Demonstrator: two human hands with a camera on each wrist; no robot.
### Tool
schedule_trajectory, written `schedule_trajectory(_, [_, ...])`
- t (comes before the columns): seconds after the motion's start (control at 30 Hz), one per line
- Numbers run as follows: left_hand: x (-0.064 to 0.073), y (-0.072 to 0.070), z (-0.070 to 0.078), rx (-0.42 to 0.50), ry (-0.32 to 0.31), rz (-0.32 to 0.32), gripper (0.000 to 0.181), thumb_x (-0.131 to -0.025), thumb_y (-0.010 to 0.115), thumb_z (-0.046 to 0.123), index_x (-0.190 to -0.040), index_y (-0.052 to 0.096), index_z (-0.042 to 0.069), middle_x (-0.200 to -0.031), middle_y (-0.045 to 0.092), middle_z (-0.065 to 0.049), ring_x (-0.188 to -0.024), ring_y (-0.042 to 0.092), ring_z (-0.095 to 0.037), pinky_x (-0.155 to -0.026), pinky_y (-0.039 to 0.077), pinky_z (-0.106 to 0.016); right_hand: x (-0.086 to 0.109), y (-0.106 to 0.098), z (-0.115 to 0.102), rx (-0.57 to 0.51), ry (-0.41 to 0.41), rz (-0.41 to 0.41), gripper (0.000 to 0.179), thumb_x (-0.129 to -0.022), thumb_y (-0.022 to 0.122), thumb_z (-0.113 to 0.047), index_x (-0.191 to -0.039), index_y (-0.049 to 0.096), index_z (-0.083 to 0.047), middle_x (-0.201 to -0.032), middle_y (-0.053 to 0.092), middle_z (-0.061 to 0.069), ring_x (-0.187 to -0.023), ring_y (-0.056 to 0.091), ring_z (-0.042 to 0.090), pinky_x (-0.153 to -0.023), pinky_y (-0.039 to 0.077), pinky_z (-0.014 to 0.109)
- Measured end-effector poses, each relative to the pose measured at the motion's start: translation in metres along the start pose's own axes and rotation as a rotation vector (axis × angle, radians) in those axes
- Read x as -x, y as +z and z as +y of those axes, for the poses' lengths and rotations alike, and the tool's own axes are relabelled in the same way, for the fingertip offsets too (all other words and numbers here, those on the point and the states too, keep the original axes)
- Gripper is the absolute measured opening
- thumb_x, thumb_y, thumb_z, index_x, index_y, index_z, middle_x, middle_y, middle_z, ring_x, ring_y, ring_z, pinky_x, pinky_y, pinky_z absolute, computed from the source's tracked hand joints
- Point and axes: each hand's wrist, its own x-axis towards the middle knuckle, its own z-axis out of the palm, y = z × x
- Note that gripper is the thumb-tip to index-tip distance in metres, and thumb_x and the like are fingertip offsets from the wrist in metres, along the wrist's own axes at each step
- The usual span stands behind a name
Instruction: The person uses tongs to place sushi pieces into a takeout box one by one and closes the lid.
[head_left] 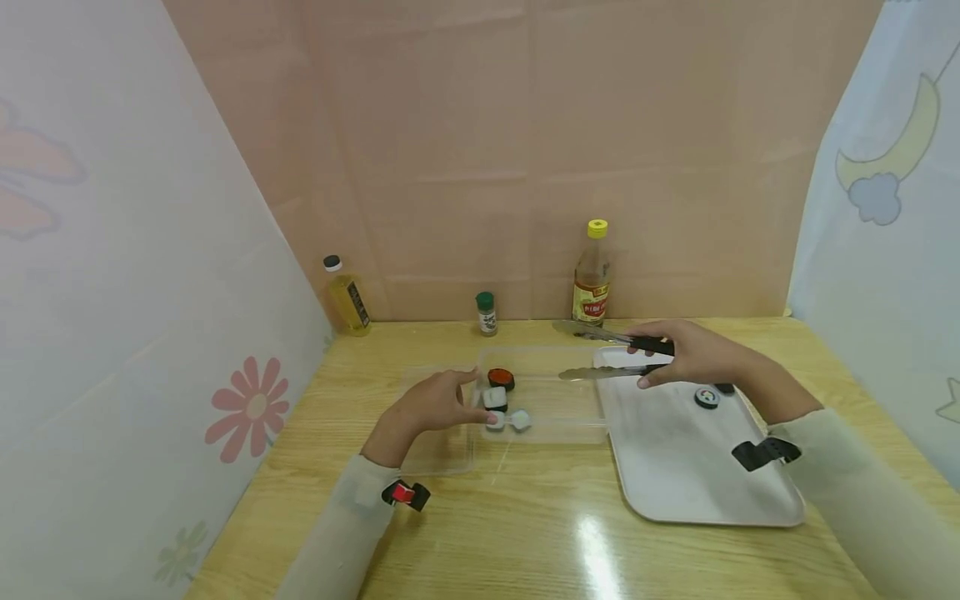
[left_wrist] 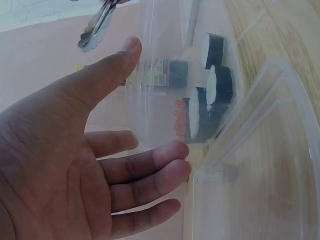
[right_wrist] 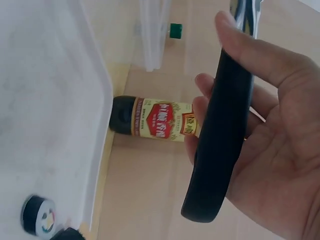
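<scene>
My right hand [head_left: 705, 358] grips the black handles of metal tongs [head_left: 648, 343], whose two arms are spread apart with nothing between them. The tongs' tips reach over the right part of a clear plastic container [head_left: 555, 435]. At the container's left wall is my left hand [head_left: 438, 404], thumb stretched away from loosely bent fingers, also seen in the left wrist view. Along that side sit several sushi pieces: one with orange roe [head_left: 501, 379], one white-topped roll [head_left: 495, 398], and two pale rolls at the front, including the roll [head_left: 519, 419] on the right.
A clear lid [left_wrist: 280, 150] lies left of the container, partly under my left hand. On the right, a white tray [head_left: 675, 492] bears a sushi roll [head_left: 707, 397] and another dark piece. Behind stand an oil bottle [head_left: 348, 300], a green-capped shaker [head_left: 487, 315] and a yellow-capped bottle [head_left: 592, 287].
</scene>
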Motion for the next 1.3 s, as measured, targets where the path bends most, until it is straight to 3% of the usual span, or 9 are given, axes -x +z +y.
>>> schedule_trajectory(0.2, [0.002,-0.001,0.003,0.02,-0.008,-0.007,0.102,-0.086,0.081,0.062,-0.165,0.038,0.015,-0.083,0.065,-0.001,-0.066,0.054,-0.015,-0.06,0.046,-0.032,0.015,0.002,0.007,0.072,-0.032,0.025,0.077,-0.086,0.088,-0.043,-0.15,0.06,-0.011,-0.137,0.072,0.009,-0.129,0.065,0.036,-0.103,0.052,0.058])
schedule_trajectory(0.33, [0.003,0.0,0.002,0.015,-0.015,-0.002,0.101,-0.086,0.081,0.063,-0.165,0.038,0.017,-0.084,0.065,-0.001,-0.068,0.056,-0.016,-0.06,0.047,-0.032,0.027,-0.001,0.017,0.089,-0.05,0.068,0.074,-0.085,0.091,-0.037,-0.147,0.062,-0.008,-0.133,0.072,0.009,-0.114,0.068,0.018,-0.091,0.058,0.043])
schedule_trajectory(0.43, [0.002,0.001,0.0,0.009,-0.01,0.002,0.102,-0.086,0.081,0.064,-0.165,0.038,0.017,-0.084,0.065,0.0,-0.068,0.057,-0.016,-0.06,0.047,-0.032,0.04,-0.006,0.028,0.111,-0.081,0.114,0.068,-0.082,0.093,-0.029,-0.141,0.067,-0.008,-0.122,0.073,0.002,-0.102,0.064,0.001,-0.081,0.058,0.031])
schedule_trajectory(0.6, [0.0,0.0,0.0,0.005,0.002,-0.001,0.103,-0.086,0.08,0.065,-0.166,0.037,0.016,-0.08,0.065,-0.001,-0.064,0.053,-0.013,-0.058,0.044,-0.031,0.064,-0.014,0.046,0.238,-0.093,0.176,0.061,-0.077,0.096,-0.027,-0.132,0.075,-0.011,-0.121,0.076,-0.001,-0.097,0.06,-0.007,-0.074,0.053,0.026])
schedule_trajectory(0.8, [0.001,-0.002,0.001,0.005,-0.006,-0.008,0.104,-0.085,0.081,0.064,-0.165,0.037,0.014,-0.081,0.066,-0.001,-0.064,0.054,-0.014,-0.059,0.046,-0.031,0.087,-0.021,0.072,0.276,-0.016,0.106,0.06,-0.078,0.095,-0.028,-0.131,0.076,-0.01,-0.113,0.079,-0.001,-0.093,0.069,0.004,-0.071,0.054,0.028])
schedule_trajectory(1.0, [-0.002,-0.005,0.001,0.019,0.014,-0.02,0.102,-0.085,0.082,0.062,-0.164,0.041,0.011,-0.08,0.065,0.0,-0.063,0.051,-0.012,-0.058,0.044,-0.029,0.107,-0.021,0.095,0.256,0.079,0.037,0.058,-0.08,0.093,-0.022,-0.13,0.074,0.001,-0.096,0.077,-0.005,-0.069,0.043,-0.006,-0.061,0.036,0.024])
schedule_trajectory(1.07, [-0.003,-0.007,0.0,0.025,0.027,-0.015,0.1,-0.086,0.082,0.061,-0.163,0.042,0.01,-0.08,0.065,0.0,-0.064,0.05,-0.011,-0.059,0.044,-0.028,0.112,-0.022,0.101,0.287,0.1,0.03,0.059,-0.08,0.093,-0.023,-0.13,0.074,0.002,-0.1,0.079,-0.003,-0.069,0.041,-0.007,-0.061,0.035,0.024])
schedule_trajectory(1.17, [-0.005,-0.009,-0.002,0.031,0.032,0.0,0.098,-0.086,0.083,0.061,-0.161,0.046,0.009,-0.092,0.07,0.0,-0.072,0.056,-0.011,-0.066,0.049,-0.03,0.117,-0.025,0.108,0.319,0.128,0.021,0.059,-0.081,0.092,-0.024,-0.13,0.073,0.003,-0.101,0.079,-0.002,-0.067,0.038,-0.005,-0.061,0.033,0.024])
schedule_trajectory(1.3, [-0.009,-0.011,-0.003,0.033,0.018,0.003,0.101,-0.084,0.084,0.062,-0.162,0.043,0.013,-0.128,0.07,-0.006,-0.086,0.065,-0.013,-0.082,0.056,-0.035,0.123,-0.03,0.115,0.338,0.142,0.011,0.06,-0.08,0.092,-0.026,-0.129,0.073,0.003,-0.103,0.081,0.002,-0.066,0.039,-0.005,-0.062,0.033,0.024])
